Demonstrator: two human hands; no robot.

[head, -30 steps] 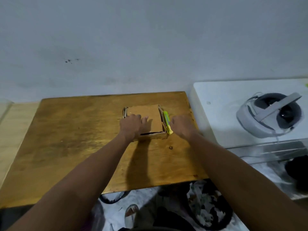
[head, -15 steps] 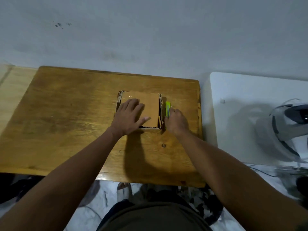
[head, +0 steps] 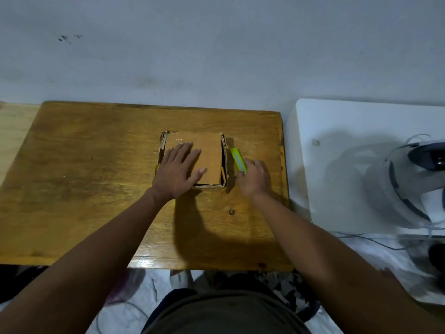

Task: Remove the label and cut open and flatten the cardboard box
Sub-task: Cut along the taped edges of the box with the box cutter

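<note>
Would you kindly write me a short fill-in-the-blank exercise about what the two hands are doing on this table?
1. The left hand lies flat on top of the cardboard ____.
2. The right hand grips a ____-coloured knife.
3. The knife lies on the box's ____ side.
4. The box sits on a ____ table.

Missing words: box; yellow-green; right; wooden

A home room: wooden table [head: 96, 177] against a plain wall [head: 216, 56], cluttered floor [head: 134, 307].
</note>
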